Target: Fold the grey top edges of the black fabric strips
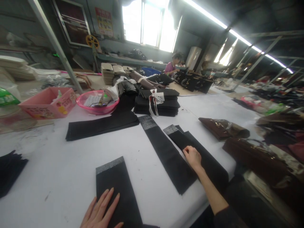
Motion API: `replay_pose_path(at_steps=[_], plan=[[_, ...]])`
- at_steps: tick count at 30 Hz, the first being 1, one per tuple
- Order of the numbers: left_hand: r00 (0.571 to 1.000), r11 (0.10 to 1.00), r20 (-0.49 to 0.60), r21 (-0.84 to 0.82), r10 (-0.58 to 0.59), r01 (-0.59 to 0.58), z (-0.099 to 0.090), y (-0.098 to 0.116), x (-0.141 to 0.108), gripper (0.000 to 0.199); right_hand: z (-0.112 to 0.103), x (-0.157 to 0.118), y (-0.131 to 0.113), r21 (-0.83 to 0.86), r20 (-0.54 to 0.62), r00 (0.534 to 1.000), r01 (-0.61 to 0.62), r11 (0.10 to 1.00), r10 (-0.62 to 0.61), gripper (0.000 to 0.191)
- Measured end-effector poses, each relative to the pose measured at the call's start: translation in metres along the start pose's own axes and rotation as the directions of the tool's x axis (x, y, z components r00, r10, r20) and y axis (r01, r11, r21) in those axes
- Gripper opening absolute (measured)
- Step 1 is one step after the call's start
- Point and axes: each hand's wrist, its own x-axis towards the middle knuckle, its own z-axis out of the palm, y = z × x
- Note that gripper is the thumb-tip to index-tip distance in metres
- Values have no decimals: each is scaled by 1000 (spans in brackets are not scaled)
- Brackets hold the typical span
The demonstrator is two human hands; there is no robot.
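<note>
Under my left hand (102, 209), which lies flat with fingers spread, is a black fabric strip (118, 186) with a greyish band across its far end. My right hand (193, 156) is closed, fingertips pinched, over another black strip (177, 136) that also has a grey end. Whatever those fingertips grip, if anything, is hidden. Between my hands a long black strip (163, 152) lies slantwise, grey at its far end. Beneath and right of my right hand are more black pieces (209, 158), hanging toward the table's edge.
Beyond lie a black fabric stack (102, 126), a tied black bundle (156, 109), a pink basin (97, 109) and a pink box (47, 106). Brown handbags (220, 128) sit along the right side. More black pieces (11, 171) lie at left. A person (171, 67) sits farther back.
</note>
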Motion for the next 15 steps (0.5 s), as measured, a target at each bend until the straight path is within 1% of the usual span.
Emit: replay_pose_path(at_steps=[4,7,10,12,15], plan=[[1000,1000,-5,27,-1,1,0,0,1,73,-4,14,19,107,50,998,-51,993,46,27],[1000,999,-1,35,2,-2,0,0,1,70,-10,18,29,141,27,999,-48,989,45,33],[1000,999,-25,33,19,-18,-2,1,4,70,-17,17,32,107,-39,998,-47,993,51,30],[998,999,-46,33,33,-31,-5,1,7,68,-18,15,30,64,-64,997,-38,997,43,26],[996,997,-51,28,67,-66,-10,-2,12,64,-13,9,24,25,-23,1000,16,1000,-16,22]])
